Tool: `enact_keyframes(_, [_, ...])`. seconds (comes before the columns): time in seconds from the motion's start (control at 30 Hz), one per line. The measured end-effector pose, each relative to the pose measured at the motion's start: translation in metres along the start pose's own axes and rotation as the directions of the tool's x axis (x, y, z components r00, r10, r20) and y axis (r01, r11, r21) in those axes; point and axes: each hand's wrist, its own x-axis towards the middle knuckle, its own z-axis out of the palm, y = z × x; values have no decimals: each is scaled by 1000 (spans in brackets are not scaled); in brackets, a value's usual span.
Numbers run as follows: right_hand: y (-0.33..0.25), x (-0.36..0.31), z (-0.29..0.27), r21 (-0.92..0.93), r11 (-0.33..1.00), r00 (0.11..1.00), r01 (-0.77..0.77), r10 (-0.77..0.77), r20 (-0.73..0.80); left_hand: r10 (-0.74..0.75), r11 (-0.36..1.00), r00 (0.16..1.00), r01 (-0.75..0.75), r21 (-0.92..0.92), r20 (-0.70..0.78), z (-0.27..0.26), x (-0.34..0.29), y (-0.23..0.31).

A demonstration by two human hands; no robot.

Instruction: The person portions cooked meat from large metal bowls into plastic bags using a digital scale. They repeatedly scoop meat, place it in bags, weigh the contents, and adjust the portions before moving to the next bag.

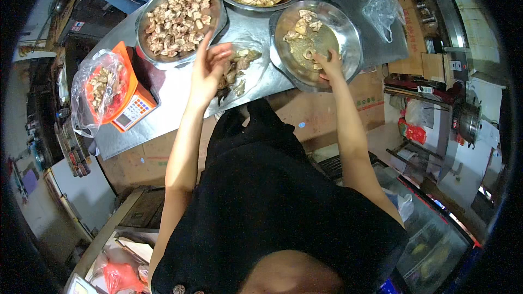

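While left hand (pixel 211 68), fingers apart, hangs at eleven o'clock by dark scraps (pixel 238 71), right hand (pixel 330 69) reaches inside steel basin (pixel 347 30), one o'clock; whether it grips, I cannot tell.

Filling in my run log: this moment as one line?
right hand: inside steel basin, at pale meat pieces | left hand: open, near greyish scraps | orange scale: bagged pieces

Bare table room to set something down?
Front left, between the orange scale and left hand; far right, between the right basin and loose clear bag. Crowded: the middle, with loose pieces; the back, with the left bowl and far bowl.
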Motion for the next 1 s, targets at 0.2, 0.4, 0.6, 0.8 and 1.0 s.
enact_keyframes(0.2, [-17,11,72,-596,786,939,164,-309,-149,52,990,958,-13,140,-281,-39,-33,12])
enact_keyframes(0.4, [12,44,87,-420,704,761,573,-648,-47,101,985,876,-22,171,-471,-84,-74,25])
enact_keyframes(0.6, [-54,8,92,169,884,877,436,-459,141,140,986,767,-48,162,-626,-142,-136,18])
enact_keyframes(0.8, [-250,-139,197,435,833,627,341,-546,555,89,990,772,-1,138,-629,-194,-159,14])
enact_keyframes(1.0, [-380,-250,394,454,130,-199,882,-769,607,28,999,881,-6,49,-473,-218,-191,20])
